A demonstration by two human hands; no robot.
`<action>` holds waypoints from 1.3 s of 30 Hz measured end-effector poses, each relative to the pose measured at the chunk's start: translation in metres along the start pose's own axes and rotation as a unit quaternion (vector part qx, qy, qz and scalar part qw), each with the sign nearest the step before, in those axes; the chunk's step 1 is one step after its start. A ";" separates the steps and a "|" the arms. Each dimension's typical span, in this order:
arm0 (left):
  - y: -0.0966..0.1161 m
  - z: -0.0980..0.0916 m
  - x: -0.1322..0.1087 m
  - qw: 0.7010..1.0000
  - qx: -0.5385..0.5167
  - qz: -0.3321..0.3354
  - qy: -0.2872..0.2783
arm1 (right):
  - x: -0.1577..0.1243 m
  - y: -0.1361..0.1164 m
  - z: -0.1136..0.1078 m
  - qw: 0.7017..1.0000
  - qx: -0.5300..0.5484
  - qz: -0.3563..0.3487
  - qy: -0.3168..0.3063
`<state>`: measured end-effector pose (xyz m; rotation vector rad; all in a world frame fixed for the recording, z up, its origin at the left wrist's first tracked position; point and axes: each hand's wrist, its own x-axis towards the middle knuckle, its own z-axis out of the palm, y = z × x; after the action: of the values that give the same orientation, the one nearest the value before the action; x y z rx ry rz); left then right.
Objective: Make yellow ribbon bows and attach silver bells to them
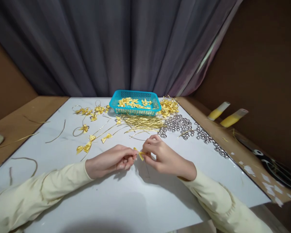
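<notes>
Between my two hands, above the white board, is a small yellow ribbon bow. My left hand pinches one side of it with thumb and fingertips. My right hand grips the other side, its fingers curled over part of the bow. A thin strand hangs below the bow; whether it is cord or shadow I cannot tell. Just beyond my hands lie loose yellow bows and a bundle of gold cords. Silver rings or beads are heaped beyond my right hand.
A turquoise basket of yellow bows stands at the back, beside a pile of bows. Bows with cord loops lie at left. Two yellow-and-white tubes, black-handled scissors and paper scraps lie along the right.
</notes>
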<state>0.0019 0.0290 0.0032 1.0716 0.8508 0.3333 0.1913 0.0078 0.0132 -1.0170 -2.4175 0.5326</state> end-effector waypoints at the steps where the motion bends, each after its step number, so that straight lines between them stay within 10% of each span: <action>1: -0.004 -0.002 0.003 1.000 0.000 0.003 0.007 | 0.001 0.002 0.003 1.000 0.020 0.018 -0.009; 14: -0.037 -0.007 0.016 0.986 -0.055 0.123 0.096 | 0.002 0.010 0.024 0.942 0.269 0.195 -0.052; 20: -0.033 -0.017 0.017 0.993 -0.088 0.075 0.035 | 0.002 0.010 0.024 0.926 0.309 0.207 -0.060; 39: -0.025 -0.019 0.018 0.985 -0.165 0.038 0.037 | 0.004 0.015 0.038 0.993 0.070 0.095 -0.019</action>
<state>-0.0043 0.0409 -0.0307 0.7868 0.7890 0.5621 0.1759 0.0143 -0.0248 -1.1918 -2.2925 0.7822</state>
